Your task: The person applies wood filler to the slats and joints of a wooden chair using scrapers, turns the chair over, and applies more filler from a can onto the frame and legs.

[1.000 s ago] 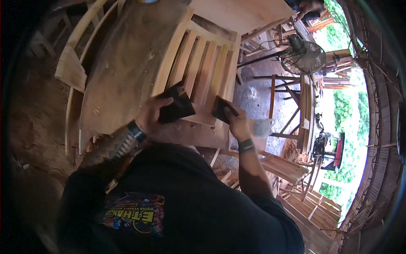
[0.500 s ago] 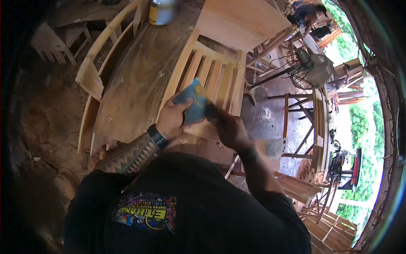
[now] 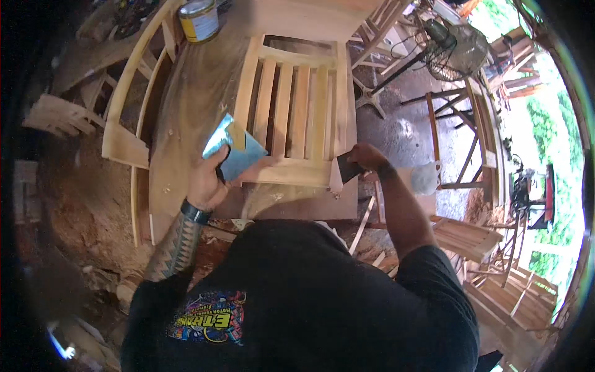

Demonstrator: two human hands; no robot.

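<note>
My left hand (image 3: 209, 183) grips a light-blue flat plate (image 3: 245, 160) with a tan patch of paste on it, held over the near left corner of a slatted wooden frame (image 3: 285, 111). My right hand (image 3: 370, 157) is closed on a dark, flat scraper (image 3: 349, 168) at the near right corner of that frame. Whether the scraper's edge touches the wood, I cannot tell. The frame lies flat on a broad wooden tabletop (image 3: 186, 124), its slats running away from me.
A paint tin (image 3: 199, 23) stands at the tabletop's far left, near a curved wooden chair frame (image 3: 127, 146). A wide board (image 3: 297, 17) lies beyond the slats. To the right are a stand fan (image 3: 457, 53), a whitish plastic container (image 3: 425, 178) and wooden frames.
My hands have moved apart. The right hand has carried the scraper from the blue plate to the frame's right corner, while the left hand and plate have shifted left. The camera view has turned.
</note>
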